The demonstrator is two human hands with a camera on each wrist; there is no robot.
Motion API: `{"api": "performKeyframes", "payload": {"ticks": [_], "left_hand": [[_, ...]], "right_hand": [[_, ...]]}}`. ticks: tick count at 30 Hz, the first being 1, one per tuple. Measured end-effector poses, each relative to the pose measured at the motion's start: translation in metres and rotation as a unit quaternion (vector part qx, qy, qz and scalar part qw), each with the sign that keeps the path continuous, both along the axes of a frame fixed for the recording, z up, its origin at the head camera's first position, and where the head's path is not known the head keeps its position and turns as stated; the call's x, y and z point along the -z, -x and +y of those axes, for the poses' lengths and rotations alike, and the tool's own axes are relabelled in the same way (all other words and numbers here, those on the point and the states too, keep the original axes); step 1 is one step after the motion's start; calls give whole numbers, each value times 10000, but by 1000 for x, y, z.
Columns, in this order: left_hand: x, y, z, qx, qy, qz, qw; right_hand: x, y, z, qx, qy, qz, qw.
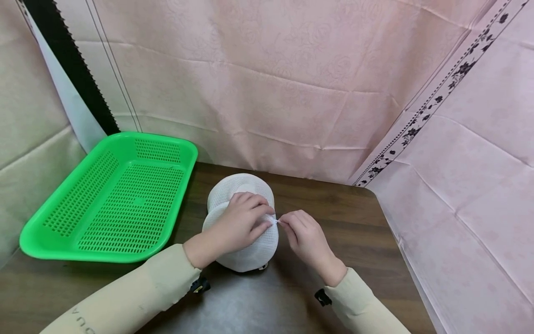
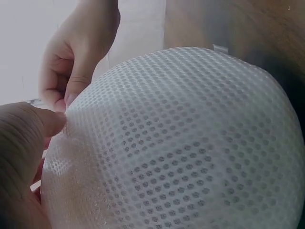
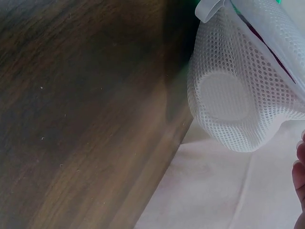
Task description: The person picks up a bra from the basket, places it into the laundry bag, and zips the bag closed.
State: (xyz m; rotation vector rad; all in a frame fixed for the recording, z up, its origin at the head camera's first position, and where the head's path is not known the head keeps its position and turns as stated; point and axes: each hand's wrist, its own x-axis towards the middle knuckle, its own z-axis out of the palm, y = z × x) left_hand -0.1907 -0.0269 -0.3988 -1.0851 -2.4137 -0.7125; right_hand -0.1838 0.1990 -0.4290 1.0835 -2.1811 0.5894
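A white mesh laundry bag [image 1: 239, 183] with two rounded lobes rests on the wooden table. My left hand [image 1: 235, 227] lies across the bag and grips its right edge, thumb toward me; in the left wrist view the thumb [image 2: 50, 121] presses on the mesh [image 2: 190, 143]. At that edge my right hand [image 1: 306, 239] pinches a small white end of the bag between thumb and fingers. The right wrist view shows the bag's side [image 3: 214, 52] with a white tab loop [image 3: 207, 9] and a seam where dark red shows through. Only fingertips [image 3: 299, 167] of the right hand appear there.
A green perforated plastic basket [image 1: 125, 256] stands left of the bag. The brown table [image 1: 346, 218] ends at pale pink cloth [image 1: 292, 93] hanging behind and on the right. Small dark devices are strapped at both wrists, below the sleeves.
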Motion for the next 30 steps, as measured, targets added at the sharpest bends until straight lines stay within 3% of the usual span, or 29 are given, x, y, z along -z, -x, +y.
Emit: {"api": "performKeyframes", "payload": {"ticks": [10,30], "left_hand": [[7,2,1,-138,13,-229,9996],[8,2,-3,-123,-336,-354,9987]], "right_hand": [[2,-2,-1,-33,-2,40,10000],[3,-5,-3,-5,-92,56,9999]]}}
